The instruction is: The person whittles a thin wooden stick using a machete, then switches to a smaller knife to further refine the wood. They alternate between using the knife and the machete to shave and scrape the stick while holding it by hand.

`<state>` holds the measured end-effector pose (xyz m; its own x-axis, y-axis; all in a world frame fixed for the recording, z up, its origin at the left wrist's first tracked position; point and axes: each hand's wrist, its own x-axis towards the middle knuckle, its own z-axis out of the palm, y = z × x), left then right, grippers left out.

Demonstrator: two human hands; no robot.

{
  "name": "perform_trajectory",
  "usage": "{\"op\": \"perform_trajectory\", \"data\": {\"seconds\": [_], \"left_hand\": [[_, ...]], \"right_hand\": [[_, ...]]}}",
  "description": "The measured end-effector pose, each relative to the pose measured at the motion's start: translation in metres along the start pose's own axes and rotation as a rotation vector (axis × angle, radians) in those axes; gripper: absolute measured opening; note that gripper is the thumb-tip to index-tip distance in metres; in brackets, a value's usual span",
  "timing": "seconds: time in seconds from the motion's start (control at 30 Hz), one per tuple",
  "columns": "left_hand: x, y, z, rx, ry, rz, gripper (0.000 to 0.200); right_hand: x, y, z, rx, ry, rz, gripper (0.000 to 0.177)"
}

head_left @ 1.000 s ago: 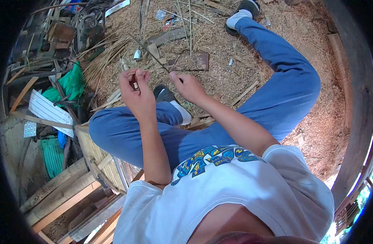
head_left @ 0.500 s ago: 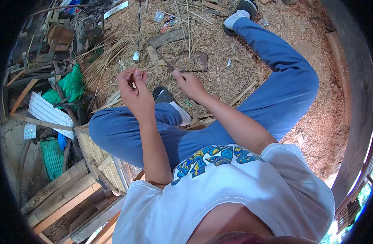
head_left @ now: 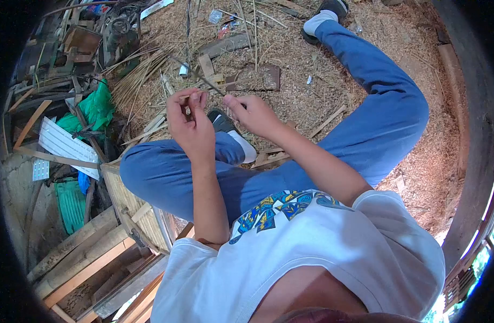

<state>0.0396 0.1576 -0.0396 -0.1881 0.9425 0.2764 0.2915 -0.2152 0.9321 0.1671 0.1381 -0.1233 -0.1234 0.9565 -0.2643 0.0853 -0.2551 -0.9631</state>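
Observation:
My right hand [head_left: 252,113] is closed around the handle of a knife. Its long, thin, dark blade [head_left: 205,81] points up and to the left, past the fingertips of my other hand. My left hand [head_left: 192,119] is closed in a pinch, palm side up, on a thin pale strip [head_left: 221,86] that looks like bamboo; most of it is hard to make out. Both hands are close together above my dark shoe [head_left: 221,121], between my bent legs.
Shavings and wood scraps cover the ground. A bundle of thin sticks [head_left: 142,75] lies at the left, near a green plastic bag [head_left: 96,110] and a white perforated panel [head_left: 69,142]. A flat dark board [head_left: 266,78] lies ahead. Timber beams [head_left: 85,269] stand at lower left.
The knife has swung so that more of its blade shows, pointing further left. My hands have come closer together, the left one shifting slightly right. The whole view has shifted a little.

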Motion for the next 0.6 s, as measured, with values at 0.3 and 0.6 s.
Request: {"op": "perform_trajectory", "data": {"seconds": [0.3, 0.6], "left_hand": [[-0.001, -0.008, -0.007, 0.203, -0.133, 0.019, 0.008], [-0.001, -0.006, -0.001, -0.012, -0.058, 0.002, 0.004]], "right_hand": [[0.001, -0.006, 0.002, 0.09, -0.061, -0.012, 0.071], [0.0, -0.008, -0.008, 0.269, -0.154, 0.253, 0.072]]}}
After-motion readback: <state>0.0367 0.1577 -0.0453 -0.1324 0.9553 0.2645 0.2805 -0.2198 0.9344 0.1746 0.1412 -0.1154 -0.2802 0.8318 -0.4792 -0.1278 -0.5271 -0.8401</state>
